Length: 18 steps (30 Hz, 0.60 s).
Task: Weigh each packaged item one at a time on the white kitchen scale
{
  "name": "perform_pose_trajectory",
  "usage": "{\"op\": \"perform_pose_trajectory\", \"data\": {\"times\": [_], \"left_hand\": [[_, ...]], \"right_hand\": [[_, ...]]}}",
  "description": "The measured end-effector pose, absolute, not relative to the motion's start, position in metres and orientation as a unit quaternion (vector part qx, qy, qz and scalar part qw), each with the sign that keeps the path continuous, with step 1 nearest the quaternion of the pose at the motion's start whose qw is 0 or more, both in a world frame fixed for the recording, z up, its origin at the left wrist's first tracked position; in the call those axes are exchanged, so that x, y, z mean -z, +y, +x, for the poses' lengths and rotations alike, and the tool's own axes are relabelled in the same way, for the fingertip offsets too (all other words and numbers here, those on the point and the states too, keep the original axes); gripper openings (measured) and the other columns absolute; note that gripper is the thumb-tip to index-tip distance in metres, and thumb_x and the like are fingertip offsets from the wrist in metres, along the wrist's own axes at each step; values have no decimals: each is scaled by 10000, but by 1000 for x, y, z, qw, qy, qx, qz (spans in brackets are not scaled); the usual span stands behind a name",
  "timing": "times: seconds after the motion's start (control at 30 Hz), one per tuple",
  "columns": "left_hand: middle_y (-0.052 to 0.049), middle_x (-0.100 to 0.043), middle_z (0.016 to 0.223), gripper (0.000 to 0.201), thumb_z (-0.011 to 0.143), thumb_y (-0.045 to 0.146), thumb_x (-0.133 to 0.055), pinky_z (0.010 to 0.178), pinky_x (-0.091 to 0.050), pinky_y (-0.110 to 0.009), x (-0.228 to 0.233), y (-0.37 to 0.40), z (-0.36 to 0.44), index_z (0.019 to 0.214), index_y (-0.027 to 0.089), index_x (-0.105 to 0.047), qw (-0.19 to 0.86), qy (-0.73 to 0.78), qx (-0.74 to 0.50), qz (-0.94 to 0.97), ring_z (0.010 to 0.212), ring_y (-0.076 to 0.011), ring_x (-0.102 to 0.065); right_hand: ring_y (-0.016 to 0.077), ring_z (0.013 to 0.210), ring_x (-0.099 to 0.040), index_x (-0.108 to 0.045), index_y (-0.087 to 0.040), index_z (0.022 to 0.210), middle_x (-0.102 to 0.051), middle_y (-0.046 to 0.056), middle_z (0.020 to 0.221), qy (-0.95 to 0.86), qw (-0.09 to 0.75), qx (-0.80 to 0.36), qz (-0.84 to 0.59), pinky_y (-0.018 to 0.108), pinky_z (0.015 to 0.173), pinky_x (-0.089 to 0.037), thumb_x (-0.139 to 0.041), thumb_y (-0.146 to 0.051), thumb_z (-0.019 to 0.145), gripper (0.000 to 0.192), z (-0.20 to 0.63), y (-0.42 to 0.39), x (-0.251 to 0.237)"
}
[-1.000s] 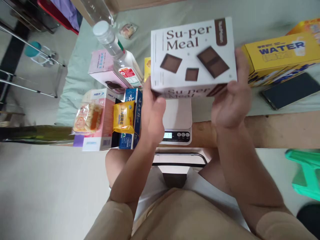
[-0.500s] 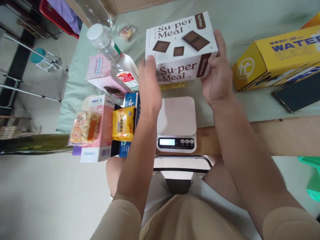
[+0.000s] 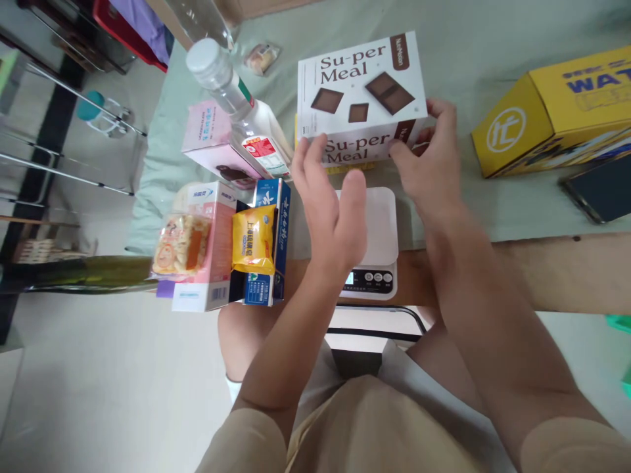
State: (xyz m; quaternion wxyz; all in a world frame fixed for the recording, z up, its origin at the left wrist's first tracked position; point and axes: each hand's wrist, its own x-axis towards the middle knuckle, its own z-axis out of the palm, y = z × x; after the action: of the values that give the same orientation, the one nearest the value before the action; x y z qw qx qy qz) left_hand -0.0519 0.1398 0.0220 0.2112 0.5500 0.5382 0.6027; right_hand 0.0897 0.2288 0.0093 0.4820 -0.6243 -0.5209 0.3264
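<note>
A white "Su-per Meal" box (image 3: 362, 92) with brown chocolate pieces printed on it sits beyond the scale. Part of a yellow item (image 3: 345, 169) shows under its front edge. My right hand (image 3: 434, 157) grips the box's right front corner, thumb on the front face and fingers round the side. The fingertips of my left hand (image 3: 328, 203) are at the lower left of the front face, with the thumb spread away from it. Below my hands is a white kitchen scale (image 3: 382, 226); my left hand and wrist hide its left side and most of its display.
To the left stand a clear bottle (image 3: 261, 131), a pink box (image 3: 207, 135), a yellow soap packet (image 3: 254, 240) on a blue box (image 3: 282, 243), and a wrapped snack (image 3: 182, 243) on a pink-white carton (image 3: 221, 243). On the right are a yellow box (image 3: 552, 112) and a phone (image 3: 601, 187).
The box has come down slightly, tilting less toward me. My left hand has slid off its side to the front, thumb opening. The right thumb has shifted onto the front face.
</note>
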Motion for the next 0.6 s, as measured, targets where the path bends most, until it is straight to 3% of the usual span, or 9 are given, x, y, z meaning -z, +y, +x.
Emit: {"op": "perform_pose_trajectory", "data": {"times": [0.1, 0.2, 0.37, 0.6], "left_hand": [[-111, -471, 1544, 639, 1011, 797, -388, 1390, -274, -510, -18, 119, -57, 1407, 310, -511, 157, 541, -608, 560, 1574, -288, -415], [-121, -507, 1494, 632, 1031, 776, -337, 1352, -326, -479, -11, 114, -64, 1373, 288, -548, 140, 560, -591, 563, 1504, -268, -478], [-105, -520, 1499, 644, 1043, 771, -274, 1330, -344, -436, -4, 115, -67, 1361, 292, -564, 150, 564, -574, 575, 1503, -254, -498], [-106, -549, 1440, 684, 998, 832, -304, 1330, -345, -426, -10, 116, -66, 1308, 294, -592, 180, 567, -587, 550, 1481, -264, -501]], "right_hand": [[74, 750, -522, -539, -188, 1188, -501, -57, 890, -505, 485, -319, -639, 323, 865, -557, -733, -11, 768, 495, 86, 224, -17], [43, 719, -519, -520, -190, 1128, -508, -62, 900, -503, 498, -326, -627, 262, 768, -507, -726, 19, 769, 464, 86, 225, -15], [44, 805, -619, -573, -205, 1180, -566, -30, 1002, -517, 520, -368, -572, 249, 793, -562, -694, 11, 799, 455, 86, 225, -9], [107, 989, -675, -671, -262, 1309, -700, 23, 1171, -554, 492, -409, -533, 317, 955, -623, -697, -51, 820, 533, 81, 228, -4]]}}
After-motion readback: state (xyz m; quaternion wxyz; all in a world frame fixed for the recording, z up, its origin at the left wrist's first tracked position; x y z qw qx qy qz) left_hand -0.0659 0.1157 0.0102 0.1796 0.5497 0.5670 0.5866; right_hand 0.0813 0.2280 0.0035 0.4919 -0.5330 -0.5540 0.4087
